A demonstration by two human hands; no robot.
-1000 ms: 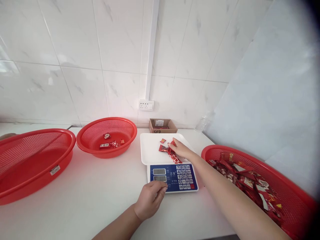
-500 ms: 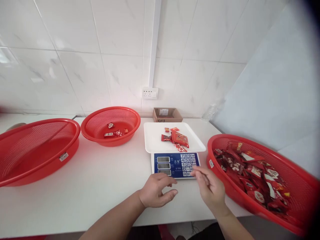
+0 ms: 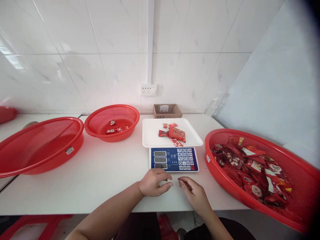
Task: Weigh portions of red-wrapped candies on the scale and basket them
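My left hand (image 3: 155,182) hovers over the white table in front of the digital scale (image 3: 174,160). Its thumb and fingers are apart and hold nothing. Beside it, my right hand (image 3: 194,193) is curled, thumb against fingertips, with nothing visible between them. On the scale's white tray (image 3: 151,135) lie several wrapped snacks: a larger red packet (image 3: 177,134), a dark red packet (image 3: 163,133), a red-and-white patterned packet (image 3: 176,142) and small red pieces. Neither hand touches the scale or the snacks.
At right, a red basket (image 3: 225,180) holds a heap of red snack packets (image 3: 247,166). Another red basket (image 3: 97,116) at back left holds several small packets. A further red basket (image 3: 50,163) stands far left. A cardboard box (image 3: 170,115) sits behind the scale.
My right hand has drawn back from the scale's keypad, leftward toward my left hand. The left hand has shifted slightly. The camera view has moved a little.
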